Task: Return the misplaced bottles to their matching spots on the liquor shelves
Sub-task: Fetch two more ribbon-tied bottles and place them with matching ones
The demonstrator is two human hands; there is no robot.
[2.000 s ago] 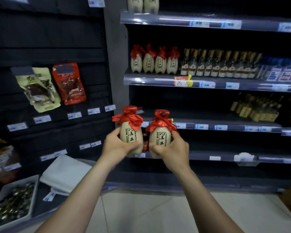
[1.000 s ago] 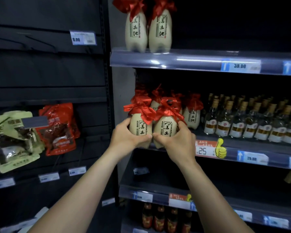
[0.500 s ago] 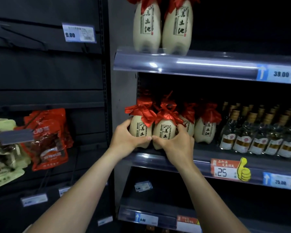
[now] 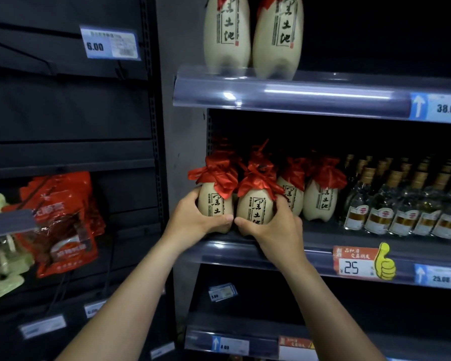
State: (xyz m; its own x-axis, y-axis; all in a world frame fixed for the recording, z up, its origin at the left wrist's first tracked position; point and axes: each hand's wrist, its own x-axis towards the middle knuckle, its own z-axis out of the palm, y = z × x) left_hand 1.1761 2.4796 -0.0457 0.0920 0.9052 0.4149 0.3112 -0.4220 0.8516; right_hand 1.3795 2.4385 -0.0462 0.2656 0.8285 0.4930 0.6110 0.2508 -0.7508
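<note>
Two cream bottles (image 4: 215,204) (red-wrapped tops) upright on shelf (image 4: 310,247).

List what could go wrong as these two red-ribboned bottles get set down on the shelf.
1. The left hand and right hand hold the two cream bottles right at the front lip of the shelf; released too early, either might tip off.
2. Pushing them back could knock the matching bottles behind, since the row looks tightly packed.
3. The loose red ribbons overlap and might snag each other as the hands pull away.
</note>
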